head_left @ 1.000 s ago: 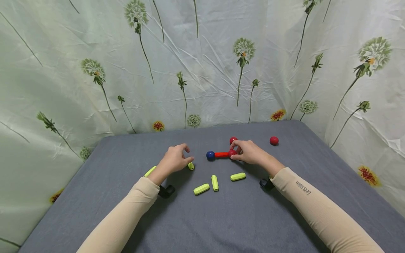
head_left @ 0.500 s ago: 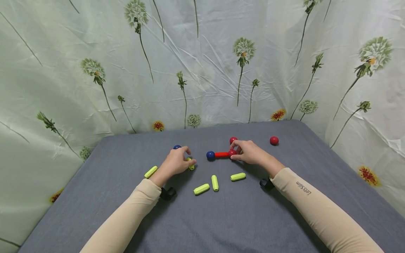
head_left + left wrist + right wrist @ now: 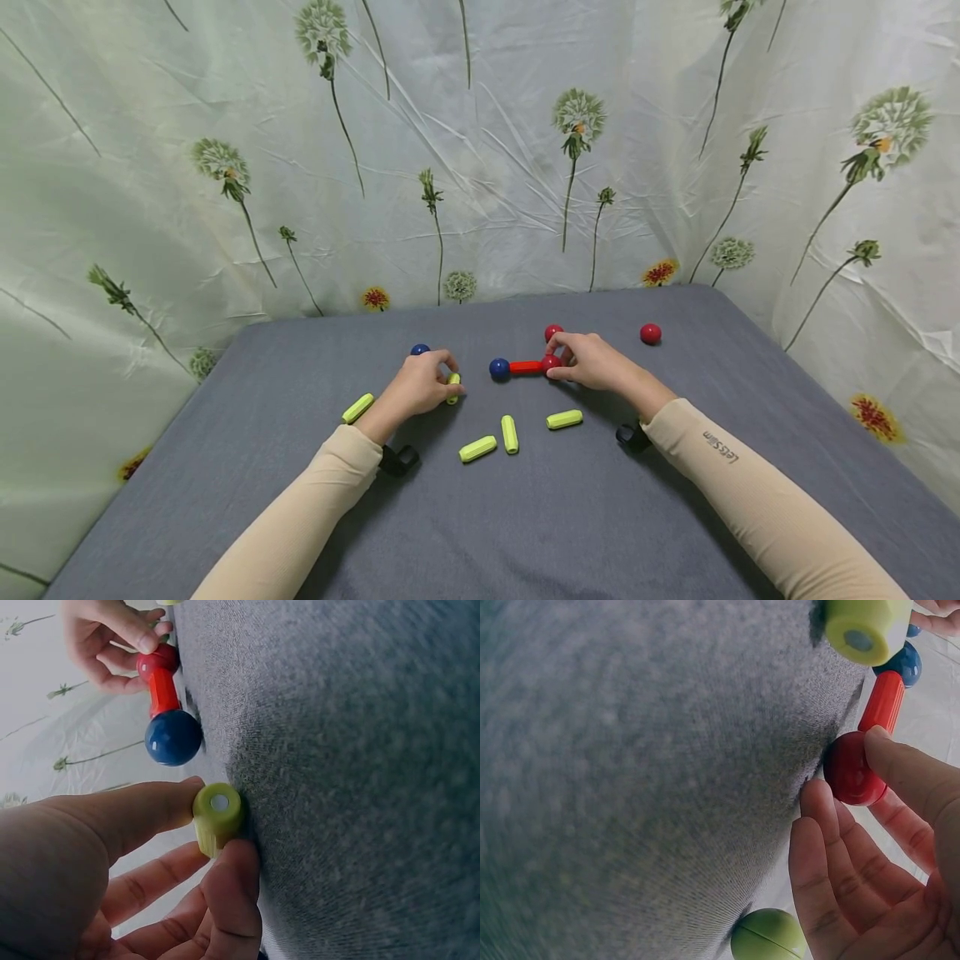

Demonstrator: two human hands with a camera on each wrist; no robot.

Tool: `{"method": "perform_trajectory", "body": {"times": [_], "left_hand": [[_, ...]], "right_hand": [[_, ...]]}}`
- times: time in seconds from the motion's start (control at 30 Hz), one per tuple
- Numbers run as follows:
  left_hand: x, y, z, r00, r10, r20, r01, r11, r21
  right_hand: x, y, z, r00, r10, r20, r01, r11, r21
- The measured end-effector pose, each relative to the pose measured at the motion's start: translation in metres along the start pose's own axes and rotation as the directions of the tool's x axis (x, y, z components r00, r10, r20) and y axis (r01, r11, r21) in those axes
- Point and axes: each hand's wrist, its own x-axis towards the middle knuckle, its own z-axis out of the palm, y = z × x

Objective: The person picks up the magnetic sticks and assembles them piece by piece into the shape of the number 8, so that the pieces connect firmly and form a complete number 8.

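The left hand (image 3: 420,385) pinches a short yellow stick (image 3: 453,389) between its thumb and a finger, low over the gray cloth (image 3: 570,508). Since a second ago this hand has slid a tiny bit toward 4 o'clock, and its finger and thumb now fit around the stick. A second ago the thumb covers the stick's top; now the top peeks out. A loose blue ball (image 3: 420,349), nearly all hidden then, now shows at 12 o'clock from this hand. Another yellow stick (image 3: 357,407) lies at 8 o'clock, and more of it shows now.

The right hand (image 3: 588,360) stays put, holding a red ball (image 3: 551,364). That ball touches a red stick (image 3: 525,367), which touches a blue end ball (image 3: 499,369) at 9 o'clock. This row looks just the same as before, at 2 o'clock from the pinched stick. One spare red ball (image 3: 553,332) stays at 12 o'clock from the held one.
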Motion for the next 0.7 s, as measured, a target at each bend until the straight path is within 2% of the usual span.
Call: {"method": "perform_trajectory", "body": {"times": [0.17,0.43,0.7], "left_hand": [[0.0013,-0.0005,0.0008,1.000,-0.009,0.007,0.009,1.000,-0.018],[0.0011,-0.0028,0.0022,1.000,0.016,-0.003,-0.016,0.999,-0.047],[-0.0007,-0.0019,0.0011,1.000,-0.004,0.011,0.004,0.998,-0.055]], "right_hand": [[-0.0002,0.0000,0.0002,1.000,0.006,0.002,-0.006,1.000,0.005],[0.0007,0.0012,0.0010,1.000,0.006,-0.003,-0.006,1.000,0.006],[0.0010,0.0015,0.0013,1.000,0.000,0.002,0.000,1.000,0.005]]}}
